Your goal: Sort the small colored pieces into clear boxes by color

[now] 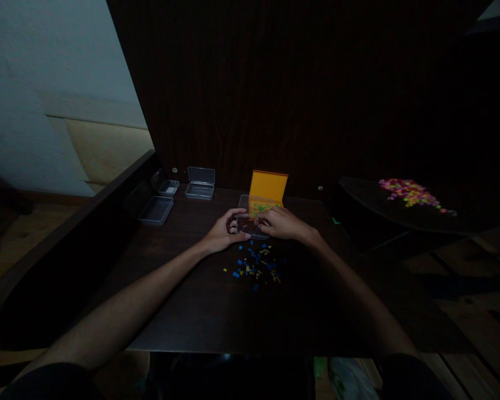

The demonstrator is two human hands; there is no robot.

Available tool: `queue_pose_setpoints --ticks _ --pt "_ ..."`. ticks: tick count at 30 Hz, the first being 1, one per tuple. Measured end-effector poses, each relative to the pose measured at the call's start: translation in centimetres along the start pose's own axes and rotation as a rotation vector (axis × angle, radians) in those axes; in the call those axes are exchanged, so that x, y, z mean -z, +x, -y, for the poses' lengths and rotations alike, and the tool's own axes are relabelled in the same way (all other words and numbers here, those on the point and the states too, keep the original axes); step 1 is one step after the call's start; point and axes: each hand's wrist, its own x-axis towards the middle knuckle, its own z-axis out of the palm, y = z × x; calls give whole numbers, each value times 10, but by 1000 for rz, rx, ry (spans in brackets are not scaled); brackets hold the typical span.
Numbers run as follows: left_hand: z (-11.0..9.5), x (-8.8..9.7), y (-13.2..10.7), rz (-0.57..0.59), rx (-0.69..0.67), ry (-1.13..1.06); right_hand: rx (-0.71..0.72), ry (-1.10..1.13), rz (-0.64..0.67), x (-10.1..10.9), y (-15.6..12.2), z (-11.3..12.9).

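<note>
A clear plastic box with its lid raised stands on the dark table. My left hand curls round the box's left side, thumb at the near edge and fingers behind. Over the box's right part is my right hand, its fingertips drawn together at the inside; whatever they pinch is too small and dark to make out. A few tiny pieces seem to lie in the box. Just in front is a loose scatter of small blue and yellow pieces. Behind the box, an orange box stands open with green pieces in it.
Open clear boxes stand at the back left: one upright-lidded box, a smaller box and a nearer box. A heap of pink and yellow pieces lies on a dark surface at the right. A raised board edges the table's left.
</note>
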Motion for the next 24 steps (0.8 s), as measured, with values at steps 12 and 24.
queue_pose_setpoints --ticks 12,24 --pt "-2 -1 0 -5 11 -28 -35 -51 -5 -4 1 -2" --pt "-1 0 0 -1 6 -17 132 60 -10 23 -17 42"
